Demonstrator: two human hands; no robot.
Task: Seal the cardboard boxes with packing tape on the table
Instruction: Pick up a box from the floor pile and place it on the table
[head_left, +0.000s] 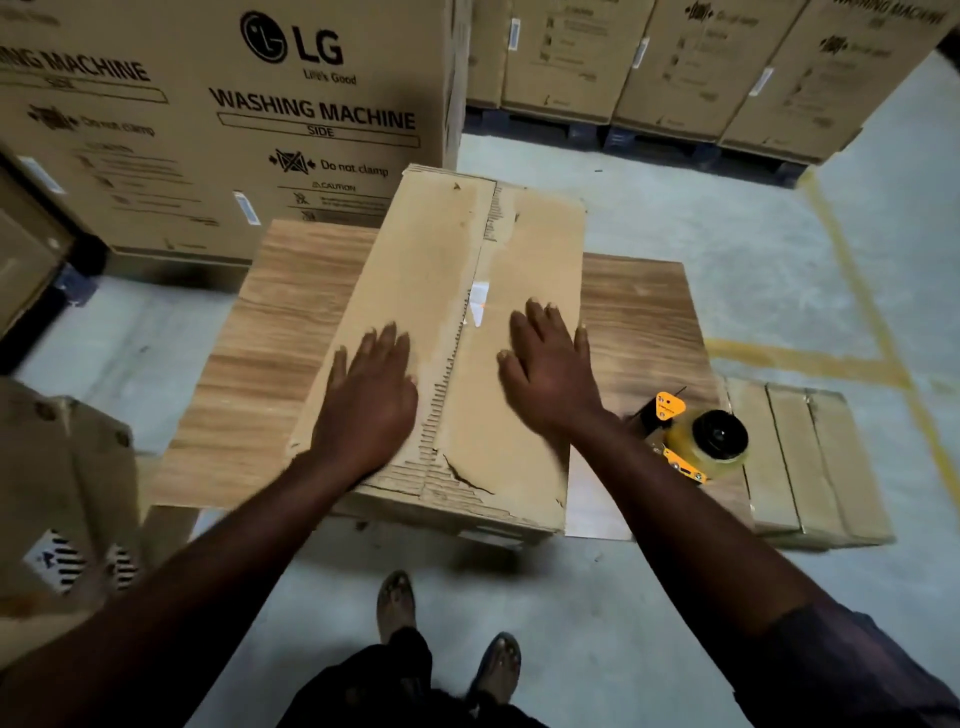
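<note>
Long brown cardboard box (467, 338) lies on the wooden table (260, 353), seam running away. Left hand (371, 400) and right hand (548, 374) press flat-fingered either side, gripping nothing. Yellow tape dispenser (696, 441) sits nearest the right hand.

My left hand (371, 395) lies flat on the cardboard box (415, 249), fingers straight, on the flap left of its centre seam (457, 353). My right hand (550, 374) lies flat on the flap right of that seam. The box lies lengthways on the wooden table (280, 322), and its near end is torn. Just right of the box, by my right wrist, sits the yellow tape dispenser (696, 441). Behind the box's far left corner stands a washing machine carton (234, 145).
</note>
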